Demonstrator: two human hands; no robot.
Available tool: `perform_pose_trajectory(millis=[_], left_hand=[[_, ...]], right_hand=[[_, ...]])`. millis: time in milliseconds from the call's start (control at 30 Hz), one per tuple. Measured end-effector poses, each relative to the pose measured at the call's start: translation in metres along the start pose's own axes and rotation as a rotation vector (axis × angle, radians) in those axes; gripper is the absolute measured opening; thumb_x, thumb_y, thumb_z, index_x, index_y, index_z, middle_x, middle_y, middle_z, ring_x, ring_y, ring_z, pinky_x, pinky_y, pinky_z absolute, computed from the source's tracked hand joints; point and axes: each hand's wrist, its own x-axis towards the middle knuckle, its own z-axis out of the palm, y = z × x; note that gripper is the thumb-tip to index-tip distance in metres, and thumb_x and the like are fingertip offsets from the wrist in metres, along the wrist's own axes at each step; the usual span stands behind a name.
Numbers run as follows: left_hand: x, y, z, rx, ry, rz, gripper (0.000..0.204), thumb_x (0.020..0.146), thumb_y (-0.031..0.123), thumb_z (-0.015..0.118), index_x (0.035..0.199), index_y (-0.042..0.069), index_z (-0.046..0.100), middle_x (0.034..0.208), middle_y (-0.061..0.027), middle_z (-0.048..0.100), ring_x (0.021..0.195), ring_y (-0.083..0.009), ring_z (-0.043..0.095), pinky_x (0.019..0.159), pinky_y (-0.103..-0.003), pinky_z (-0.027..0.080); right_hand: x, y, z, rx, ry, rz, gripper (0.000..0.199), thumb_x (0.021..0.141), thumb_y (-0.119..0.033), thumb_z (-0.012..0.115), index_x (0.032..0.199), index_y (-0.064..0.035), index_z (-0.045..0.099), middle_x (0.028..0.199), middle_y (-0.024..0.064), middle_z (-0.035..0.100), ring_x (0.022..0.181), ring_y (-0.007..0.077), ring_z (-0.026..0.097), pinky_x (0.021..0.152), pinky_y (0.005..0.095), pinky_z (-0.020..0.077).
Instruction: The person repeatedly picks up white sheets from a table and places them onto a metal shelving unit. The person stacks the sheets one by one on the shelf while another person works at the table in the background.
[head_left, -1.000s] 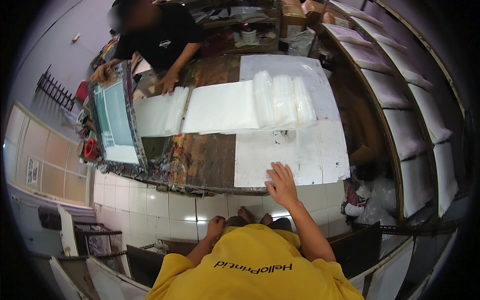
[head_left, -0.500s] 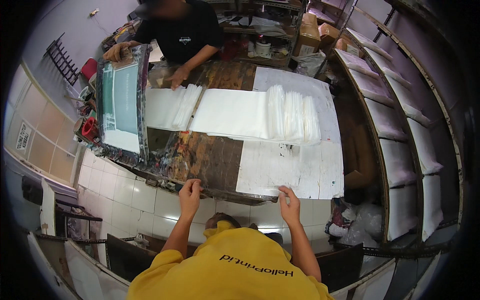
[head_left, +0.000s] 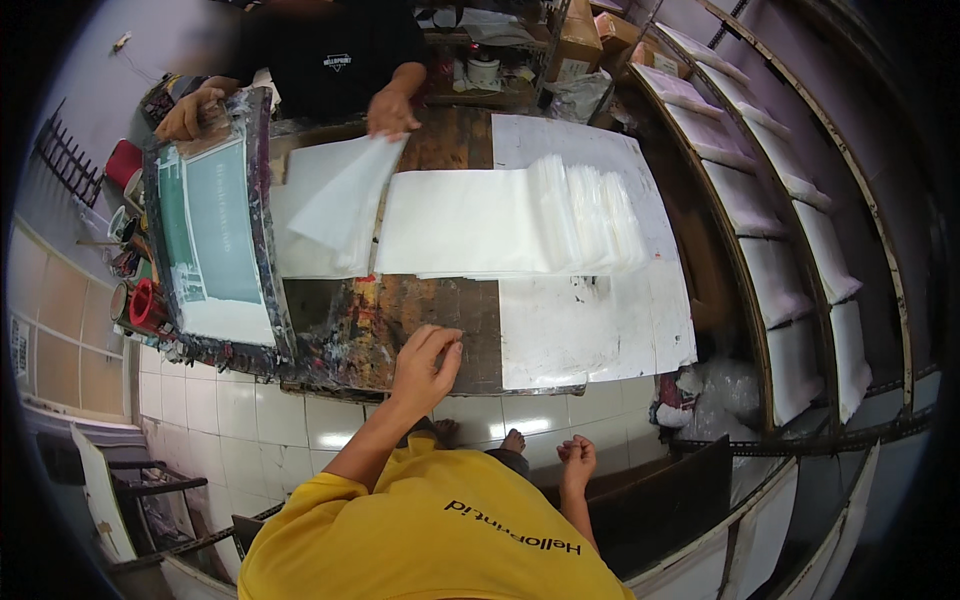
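Note:
My left hand (head_left: 428, 365) hovers over the front edge of the stained work table, its fingers loosely bent and holding nothing. Lower and to the right, off the table's edge, my right hand (head_left: 577, 462) hangs with curled fingers and nothing visible in it. Beyond my left hand lies a fanned stack of white sheets (head_left: 455, 220), its overlapping edges bunched at the right. A co-worker's hand (head_left: 392, 112) lifts the corner of a thin white sheet (head_left: 345, 180) farther left. The co-worker's other hand (head_left: 190, 115) rests on a raised screen-printing frame (head_left: 222, 225).
White boards (head_left: 600, 335) cover the table's right part. A rack (head_left: 775, 280) with white sheets stands along the right. Red container (head_left: 148, 305) and other pots sit beyond the frame. Clear plastic bags (head_left: 725, 395) lie on the floor at right.
My left hand has moved right and farther over the table. My right hand has dropped back from the table edge toward my body. The co-worker has raised a sheet's corner.

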Motion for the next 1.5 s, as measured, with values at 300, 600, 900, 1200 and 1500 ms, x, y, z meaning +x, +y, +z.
perform_pose_trajectory(millis=[300,600,900,1200,1500], left_hand=[[0.065,-0.040,0.009,0.258,-0.007,0.279,0.028,0.082,0.013,0.071,0.106,0.002,0.064,0.105,-0.0130,0.058,0.094,-0.0319,0.055,0.080,-0.041,0.046],[0.114,-0.075,0.105,0.449,-0.304,0.155,0.039,0.082,0.025,0.071,0.110,-0.001,0.060,0.110,-0.0166,0.058,0.103,-0.0329,0.057,0.086,-0.044,0.047],[0.141,-0.154,0.132,0.172,-0.356,-0.040,0.046,0.083,0.008,0.054,0.124,-0.012,0.053,0.121,-0.0300,0.060,0.113,-0.0400,0.059,0.100,-0.043,0.045],[0.009,-0.009,0.064,-0.230,-0.645,-0.038,0.031,0.089,0.001,0.056,0.117,-0.010,0.050,0.094,-0.0124,0.054,0.085,-0.0207,0.054,0.075,-0.033,0.047],[-0.030,0.023,0.071,-0.207,-0.897,0.271,0.021,0.088,0.000,0.060,0.107,-0.007,0.055,0.075,-0.0080,0.055,0.060,-0.0136,0.052,0.055,-0.027,0.045]], right_hand=[[-0.060,0.024,0.051,0.084,0.025,0.111,0.017,0.101,-0.015,0.054,0.111,-0.0011,0.056,0.093,0.0090,0.062,0.078,0.0166,0.064,0.074,0.0302,0.0559],[-0.083,0.012,0.033,0.108,0.135,0.024,0.016,0.100,-0.015,0.055,0.109,-0.0019,0.058,0.093,0.0073,0.063,0.079,0.0156,0.064,0.076,0.0290,0.0550],[-0.093,-0.011,0.041,0.108,0.249,-0.022,0.019,0.099,-0.013,0.056,0.112,-0.0013,0.061,0.098,0.0103,0.066,0.086,0.0178,0.067,0.075,0.0285,0.0549],[-0.059,-0.153,0.096,0.005,-0.175,-0.312,0.034,0.097,-0.022,0.061,0.123,-0.0036,0.049,0.111,0.0070,0.056,0.093,0.0145,0.060,0.083,0.0282,0.0500],[-0.030,-0.196,0.106,-0.356,-0.171,-0.384,0.028,0.087,-0.018,0.062,0.107,-0.0061,0.046,0.085,0.0054,0.055,0.073,0.0170,0.053,0.068,0.0332,0.0457]])
